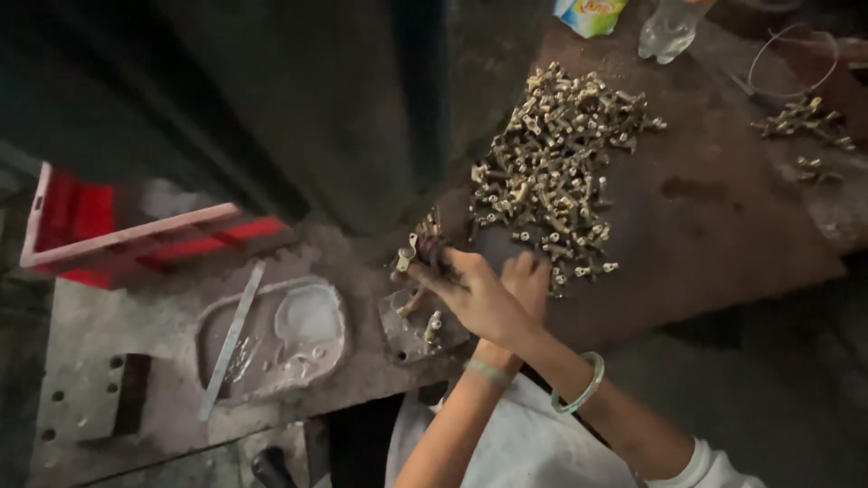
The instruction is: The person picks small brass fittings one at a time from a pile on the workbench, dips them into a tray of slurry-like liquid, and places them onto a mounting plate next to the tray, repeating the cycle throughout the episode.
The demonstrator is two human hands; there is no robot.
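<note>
The right hand point(479, 294) reaches across from the lower right, a pale green bangle point(583, 387) on its wrist, and its fingers are drawn together around a small bunch of brass fittings point(423, 246) held near the middle of the workbench, just in front of the dark machine body point(362, 99). The left hand point(526, 282) crosses beneath the right arm, with a thin greenish band point(488, 370) on its wrist; its fingers curl down at the near edge of the big heap, but the right hand covers most of it, so I cannot tell whether it is pinching anything. Directly under both hands lies a small clear tray point(411, 330) with a couple of the same brass pieces lying in it, close to the front edge of the workbench point(714, 226). Just beyond the fingers, toward the back right, spreads the large pile of brass fittings point(556, 172). A smaller scatter of fittings point(805, 122) lies well apart at the far right edge. To the left of the hands a shallow oval recess point(280, 334) sits in the grey surface, with a flat metal strip point(233, 336) lying across its left side. A red crate point(99, 230) stands at the far left edge. At the back edge are a clear plastic bottle point(669, 32) and a colourful carton point(588, 14).
</note>
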